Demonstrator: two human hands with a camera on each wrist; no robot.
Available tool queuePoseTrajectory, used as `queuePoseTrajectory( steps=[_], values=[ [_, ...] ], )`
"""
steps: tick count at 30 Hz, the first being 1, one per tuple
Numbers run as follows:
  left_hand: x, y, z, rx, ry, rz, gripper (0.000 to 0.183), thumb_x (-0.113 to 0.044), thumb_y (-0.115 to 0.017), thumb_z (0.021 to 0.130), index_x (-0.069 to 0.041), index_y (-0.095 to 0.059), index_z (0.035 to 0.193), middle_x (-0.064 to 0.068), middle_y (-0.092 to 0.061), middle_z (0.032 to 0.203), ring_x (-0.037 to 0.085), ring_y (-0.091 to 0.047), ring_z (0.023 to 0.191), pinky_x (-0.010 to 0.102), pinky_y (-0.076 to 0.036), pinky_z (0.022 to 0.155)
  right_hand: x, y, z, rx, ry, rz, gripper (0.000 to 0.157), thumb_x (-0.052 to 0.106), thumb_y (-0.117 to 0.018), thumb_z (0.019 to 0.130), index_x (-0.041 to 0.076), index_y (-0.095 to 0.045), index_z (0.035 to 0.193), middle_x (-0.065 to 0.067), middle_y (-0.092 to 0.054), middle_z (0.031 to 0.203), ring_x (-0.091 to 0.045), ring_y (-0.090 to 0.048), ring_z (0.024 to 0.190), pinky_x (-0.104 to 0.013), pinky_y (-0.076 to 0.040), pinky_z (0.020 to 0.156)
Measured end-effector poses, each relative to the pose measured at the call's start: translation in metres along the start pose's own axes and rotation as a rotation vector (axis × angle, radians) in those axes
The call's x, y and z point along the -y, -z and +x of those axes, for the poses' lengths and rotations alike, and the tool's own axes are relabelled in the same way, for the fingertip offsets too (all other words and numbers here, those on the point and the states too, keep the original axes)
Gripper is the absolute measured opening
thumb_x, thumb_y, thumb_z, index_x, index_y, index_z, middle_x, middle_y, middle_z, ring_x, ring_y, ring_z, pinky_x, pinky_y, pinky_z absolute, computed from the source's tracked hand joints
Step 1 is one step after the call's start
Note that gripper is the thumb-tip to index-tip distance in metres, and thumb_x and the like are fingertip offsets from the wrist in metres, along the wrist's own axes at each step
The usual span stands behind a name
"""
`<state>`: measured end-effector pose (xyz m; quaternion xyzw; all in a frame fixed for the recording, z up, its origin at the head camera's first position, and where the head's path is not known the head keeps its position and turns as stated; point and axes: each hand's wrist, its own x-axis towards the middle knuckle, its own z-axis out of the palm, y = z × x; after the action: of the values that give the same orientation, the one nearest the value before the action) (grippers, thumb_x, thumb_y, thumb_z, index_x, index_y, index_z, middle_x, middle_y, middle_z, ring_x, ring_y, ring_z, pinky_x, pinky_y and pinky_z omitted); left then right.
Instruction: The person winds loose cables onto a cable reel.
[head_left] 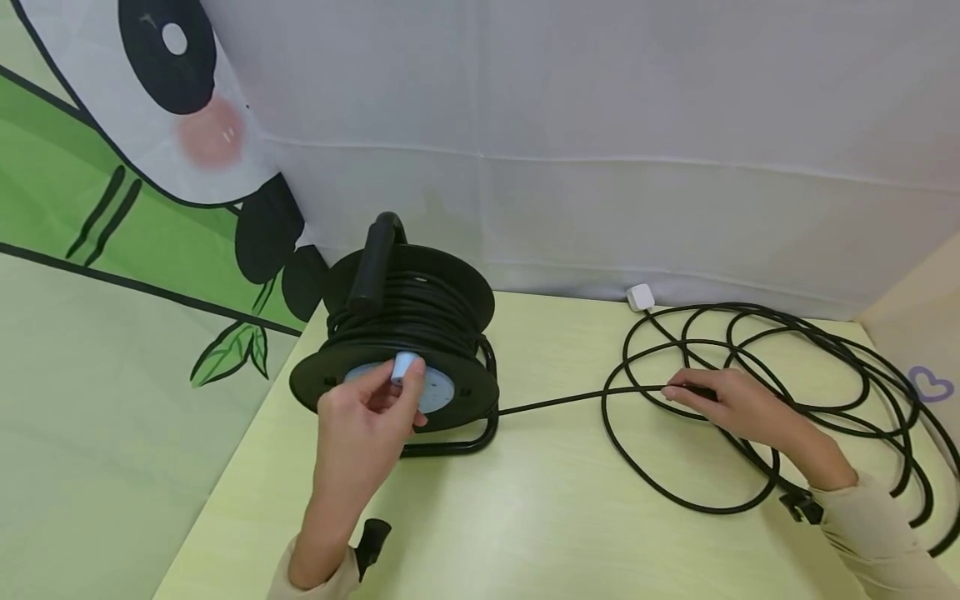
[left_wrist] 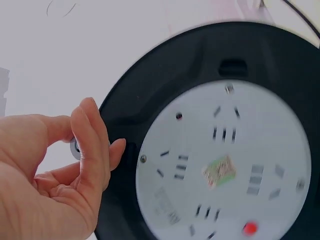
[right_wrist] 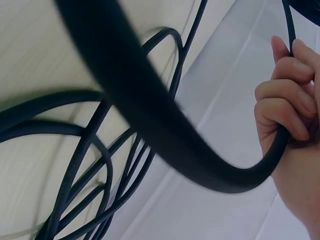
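A black cable reel (head_left: 450, 354) stands on the table's left part, black cable wound round its drum. My left hand (head_left: 356, 437) pinches the light blue crank knob (head_left: 402, 365) on its front between thumb and fingers. The left wrist view shows the reel's pale socket panel (left_wrist: 260, 120), with slots and a red button; fingers mostly cover the knob there. To the right, my right hand (head_left: 738, 404) grips the black cable (head_left: 555, 406), which runs fairly straight to the reel. In the right wrist view the fingers (right_wrist: 282, 110) curl round it, and a thick loop hangs below.
Loose cable coils (head_left: 847, 408) spread across the table's right side, under and beyond the right forearm. A white plug (head_left: 641, 297) lies by the back edge. Behind the pale yellow table (head_left: 555, 517) hangs a white cloth (head_left: 600, 125); a printed cloth (head_left: 150, 217) is at left.
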<state>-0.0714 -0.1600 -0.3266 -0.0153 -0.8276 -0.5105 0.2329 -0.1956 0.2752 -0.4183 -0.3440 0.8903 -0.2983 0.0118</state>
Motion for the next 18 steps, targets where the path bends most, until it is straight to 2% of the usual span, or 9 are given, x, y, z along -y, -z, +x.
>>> queuePoseTrajectory(
  steps=[8,14,18],
  values=[
    [0.003,-0.026,-0.005,0.050,-0.029,-0.015,0.020,-0.015,-0.073,0.097,-0.004,-0.075,0.081,-0.006,-0.064,0.059,0.006,-0.063,0.048,0.023,-0.047,0.043,0.014,-0.001,0.008,-0.026,0.023,-0.032,0.018,0.018,-0.067,0.102,0.031,-0.059,0.091,0.021,-0.033,0.064,0.004,-0.027,0.052,-0.018,-0.029,0.046],
    [0.010,-0.042,-0.009,0.106,-0.039,-0.032,0.022,-0.013,-0.071,0.097,-0.007,-0.072,0.076,-0.006,-0.062,0.056,0.008,-0.063,0.047,0.023,-0.045,0.040,0.025,0.008,0.012,-0.084,0.082,-0.030,0.025,0.012,-0.070,0.099,0.030,-0.057,0.088,0.021,-0.035,0.066,0.004,-0.030,0.054,-0.018,-0.031,0.048],
    [0.016,-0.053,-0.013,0.153,-0.002,-0.029,0.022,-0.015,-0.071,0.097,-0.007,-0.073,0.076,-0.008,-0.062,0.056,0.009,-0.064,0.048,0.022,-0.047,0.042,0.032,0.020,0.011,-0.117,0.074,-0.012,0.029,0.010,-0.072,0.097,0.031,-0.056,0.084,0.020,-0.034,0.066,0.004,-0.029,0.055,-0.019,-0.031,0.048]
  ],
)
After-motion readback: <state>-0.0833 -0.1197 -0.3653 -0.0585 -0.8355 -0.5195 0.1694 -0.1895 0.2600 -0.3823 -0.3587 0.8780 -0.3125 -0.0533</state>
